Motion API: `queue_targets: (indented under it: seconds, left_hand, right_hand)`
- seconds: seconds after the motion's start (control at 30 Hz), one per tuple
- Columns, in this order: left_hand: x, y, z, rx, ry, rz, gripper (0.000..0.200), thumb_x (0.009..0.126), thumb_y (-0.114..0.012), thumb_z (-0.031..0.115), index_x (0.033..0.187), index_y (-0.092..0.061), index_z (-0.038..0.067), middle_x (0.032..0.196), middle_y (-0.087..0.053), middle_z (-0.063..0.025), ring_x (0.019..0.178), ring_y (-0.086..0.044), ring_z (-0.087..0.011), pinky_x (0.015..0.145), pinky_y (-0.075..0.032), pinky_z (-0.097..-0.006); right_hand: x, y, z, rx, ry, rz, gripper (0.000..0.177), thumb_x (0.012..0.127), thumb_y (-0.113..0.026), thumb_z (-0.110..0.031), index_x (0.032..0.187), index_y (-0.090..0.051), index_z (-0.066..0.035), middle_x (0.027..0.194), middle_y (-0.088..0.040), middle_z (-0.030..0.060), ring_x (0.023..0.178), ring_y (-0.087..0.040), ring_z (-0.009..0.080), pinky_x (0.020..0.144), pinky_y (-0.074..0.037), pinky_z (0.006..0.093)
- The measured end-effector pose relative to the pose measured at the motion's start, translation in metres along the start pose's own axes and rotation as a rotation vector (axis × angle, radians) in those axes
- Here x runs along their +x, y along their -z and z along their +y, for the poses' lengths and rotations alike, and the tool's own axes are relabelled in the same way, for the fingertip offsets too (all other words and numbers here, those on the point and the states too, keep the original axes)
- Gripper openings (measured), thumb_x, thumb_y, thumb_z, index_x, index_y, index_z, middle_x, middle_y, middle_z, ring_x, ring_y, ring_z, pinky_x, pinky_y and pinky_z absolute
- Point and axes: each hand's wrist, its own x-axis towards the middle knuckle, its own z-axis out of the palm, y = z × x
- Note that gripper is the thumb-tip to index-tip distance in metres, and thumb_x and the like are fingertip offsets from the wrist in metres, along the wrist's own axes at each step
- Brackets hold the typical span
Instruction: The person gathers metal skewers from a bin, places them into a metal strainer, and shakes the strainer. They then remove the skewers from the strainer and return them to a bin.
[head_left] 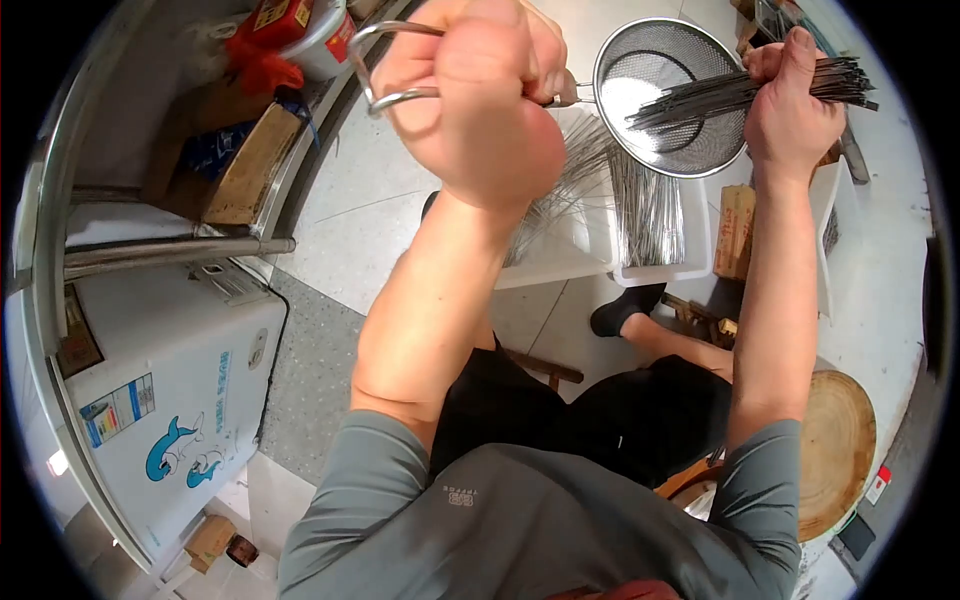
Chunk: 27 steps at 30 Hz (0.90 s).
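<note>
My left hand (480, 90) is raised at the top centre, fingers wrapped round the handle of a round mesh strainer (670, 40). A bent metal loop (400, 97) sticks out on the left side of that hand. At the upper right, my right hand (797, 120) grips a bundle of thin dark sticks (700, 100), whose left end lies over the strainer's mesh. Below the strainer, a white plastic tray (665, 272) holds many thin metallic sticks (650, 215). More thin sticks fan out in another tray (560, 268) beside it, partly hidden by my left hand and forearm.
A white appliance (180, 400) with dolphin pictures stands at the left, below a metal bar (180, 255). Cardboard boxes (250, 165) and a white bucket (325, 45) sit on the upper-left shelf. A round wooden board (840, 450) is at the right. A brown box (735, 230) stands beside the trays.
</note>
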Motion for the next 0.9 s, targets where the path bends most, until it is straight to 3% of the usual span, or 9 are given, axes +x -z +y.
queue_targets:
  seconds: [0.27,0.37,0.43,0.6,0.7,0.73,0.83,0.9]
  left_hand:
    - [0.004,0.012,0.01,0.006,-0.062,0.031,0.036,0.089,-0.041,0.012,0.054,-0.035,0.007,0.047,-0.038,-0.0049,0.04,-0.031,-0.0111,0.041,-0.03,-0.0255]
    - [0.002,0.026,0.004,0.086,0.004,-0.024,0.035,0.088,-0.043,0.008,0.054,-0.037,0.007,0.047,-0.04,-0.0043,0.041,-0.033,-0.0097,0.04,-0.029,-0.0244]
    - [-0.004,0.029,-0.004,0.123,0.129,0.054,0.034,0.088,-0.046,0.006,0.054,-0.04,0.006,0.048,-0.042,-0.0042,0.041,-0.035,-0.0095,0.039,-0.03,-0.0239]
    - [-0.015,0.034,-0.02,0.357,0.222,0.084,0.03,0.079,-0.046,0.007,0.051,-0.038,0.004,0.046,-0.04,-0.0045,0.04,-0.035,-0.0111,0.037,-0.028,-0.0267]
    - [-0.022,0.029,-0.02,0.374,0.404,0.114,0.03,0.078,-0.056,0.001,0.052,-0.042,0.002,0.05,-0.036,0.0083,0.05,-0.032,-0.0003,0.041,-0.023,-0.021]
    - [-0.023,0.028,-0.021,0.376,0.419,0.114,0.029,0.078,-0.056,0.001,0.052,-0.043,0.002,0.05,-0.035,0.0083,0.05,-0.031,-0.0004,0.041,-0.022,-0.0212]
    - [-0.028,0.028,-0.026,0.405,0.464,0.078,0.029,0.078,-0.056,0.002,0.052,-0.043,0.003,0.049,-0.034,0.0081,0.049,-0.03,-0.0011,0.041,-0.022,-0.0219]
    - [-0.029,0.03,-0.031,0.464,0.438,0.071,0.029,0.078,-0.053,0.006,0.052,-0.042,0.004,0.048,-0.041,-0.0002,0.045,-0.034,-0.0057,0.039,-0.026,-0.0238]
  right_hand:
    - [-0.011,-0.019,0.0,0.083,-0.061,-0.054,0.026,0.093,-0.056,-0.014,0.071,-0.052,0.001,0.061,-0.051,0.0057,0.055,-0.047,0.0134,0.055,-0.043,0.0283]
    - [-0.028,-0.023,0.019,0.034,-0.121,-0.09,0.032,0.091,-0.057,-0.019,0.065,-0.051,-0.001,0.057,-0.051,0.0035,0.053,-0.049,0.0112,0.053,-0.042,0.026]
    - [-0.042,-0.027,0.029,-0.041,-0.174,-0.077,0.035,0.09,-0.059,-0.024,0.063,-0.055,-0.002,0.055,-0.054,0.0016,0.052,-0.051,0.0083,0.052,-0.04,0.0231]
    - [-0.073,-0.023,0.052,-0.176,-0.291,-0.103,0.023,0.087,-0.062,-0.016,0.072,-0.058,-0.001,0.063,-0.06,0.0037,0.064,-0.059,0.0111,0.062,-0.046,0.0236]
    - [-0.085,-0.02,0.063,-0.084,-0.346,-0.111,0.016,0.086,-0.064,-0.012,0.08,-0.058,0.001,0.068,-0.062,0.0061,0.07,-0.061,0.0139,0.068,-0.048,0.0254]
    - [-0.086,-0.018,0.066,-0.043,-0.362,-0.113,0.014,0.086,-0.064,-0.011,0.083,-0.057,0.002,0.069,-0.062,0.0069,0.072,-0.062,0.0148,0.069,-0.048,0.0261]
    - [-0.094,-0.015,0.081,0.114,-0.444,-0.002,0.019,0.089,-0.061,-0.013,0.08,-0.053,0.001,0.064,-0.056,0.0049,0.059,-0.055,0.0123,0.056,-0.045,0.0257]
    - [-0.094,-0.016,0.078,0.074,-0.435,0.035,0.023,0.09,-0.059,-0.015,0.075,-0.05,0.0,0.06,-0.051,0.0025,0.052,-0.047,0.0099,0.047,-0.04,0.0252]
